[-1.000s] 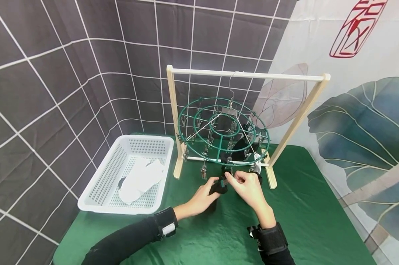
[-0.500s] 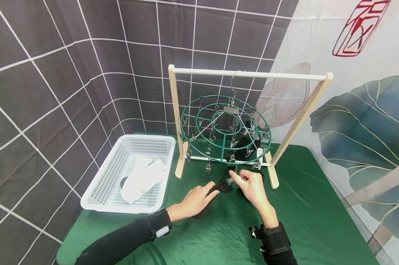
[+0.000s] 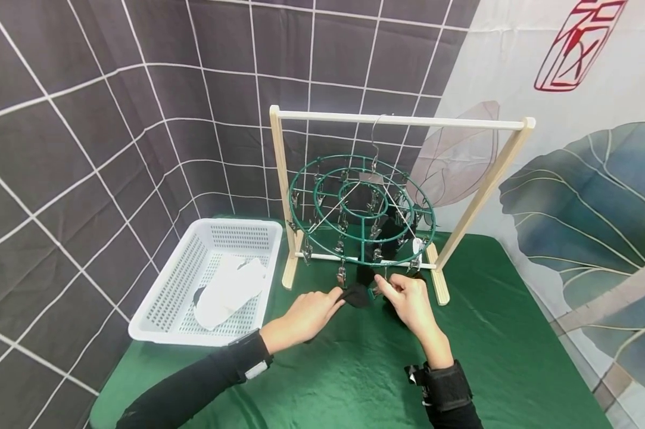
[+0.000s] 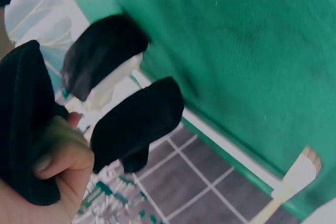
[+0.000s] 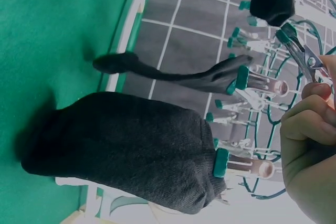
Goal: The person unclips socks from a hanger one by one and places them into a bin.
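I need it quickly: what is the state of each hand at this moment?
Left hand: closed, pinching a black sock.
Right hand: closed, holding a green-tipped metal clip.

Matt cloth sock [image 4: 23, 98], shiny metal clip [image 5: 311, 62], smooth plastic basket [image 3: 193, 339], matt wood stand [image 3: 482, 198]

Bright, even light fills the head view, mostly sharp. Left of the wooden stand [image 3: 399, 120], the grid lines of the tiled backdrop [image 3: 124, 122] stretch toward the frame's edge, and white fabric [image 3: 231, 292] is washed out, nearly textureless. In front of the stand, the green tablecloth [image 3: 354, 375] has a soft sheen. Both wrist views look cooler and hazier: the left hand [image 4: 68, 174] is softly blurred, and a smudgy shadow lies beside a hanging black sock [image 5: 126, 150], before the stand.
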Tool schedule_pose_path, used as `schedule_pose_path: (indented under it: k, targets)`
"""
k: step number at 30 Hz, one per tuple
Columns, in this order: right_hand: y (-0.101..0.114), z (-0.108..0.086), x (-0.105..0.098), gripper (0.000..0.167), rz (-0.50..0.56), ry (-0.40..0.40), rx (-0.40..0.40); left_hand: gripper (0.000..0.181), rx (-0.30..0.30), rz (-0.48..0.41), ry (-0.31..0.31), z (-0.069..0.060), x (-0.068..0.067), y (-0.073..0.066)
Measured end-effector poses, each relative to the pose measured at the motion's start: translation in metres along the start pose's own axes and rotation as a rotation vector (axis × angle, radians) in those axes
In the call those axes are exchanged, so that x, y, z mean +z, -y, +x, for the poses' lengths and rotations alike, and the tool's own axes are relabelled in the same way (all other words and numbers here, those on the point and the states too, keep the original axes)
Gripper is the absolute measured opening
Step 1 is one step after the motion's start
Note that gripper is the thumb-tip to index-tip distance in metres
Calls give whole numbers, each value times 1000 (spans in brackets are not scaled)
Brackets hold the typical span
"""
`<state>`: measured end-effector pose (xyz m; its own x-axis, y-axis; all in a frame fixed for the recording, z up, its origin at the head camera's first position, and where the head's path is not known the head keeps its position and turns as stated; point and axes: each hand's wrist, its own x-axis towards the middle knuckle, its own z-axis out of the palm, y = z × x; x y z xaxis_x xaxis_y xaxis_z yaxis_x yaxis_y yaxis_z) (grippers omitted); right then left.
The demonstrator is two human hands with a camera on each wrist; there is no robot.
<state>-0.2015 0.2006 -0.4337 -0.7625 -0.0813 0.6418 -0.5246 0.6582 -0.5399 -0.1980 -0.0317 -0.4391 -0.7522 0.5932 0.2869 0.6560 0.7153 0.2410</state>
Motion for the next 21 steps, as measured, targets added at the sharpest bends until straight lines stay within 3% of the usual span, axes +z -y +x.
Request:
schedule_pose_path:
  k: [5,10,14,18,21]
  targets:
    - [-2,-1,-1,54,14,-7,2,14,-17,34,-35,4,-22,26]
    - [-2,-1,-1,53,10,-6,19,15,-90,84,-22,7,-41,65]
    - [-1,-1,-1,52,2,-8,22,20,-167,100,27,3,-54,97]
    - [1,-1,-1,52,11,0,30,24,-238,102,87,-7,-52,134]
    - [1,-2,-1,52,17,7,34,28,-346,81,225,-14,-43,156]
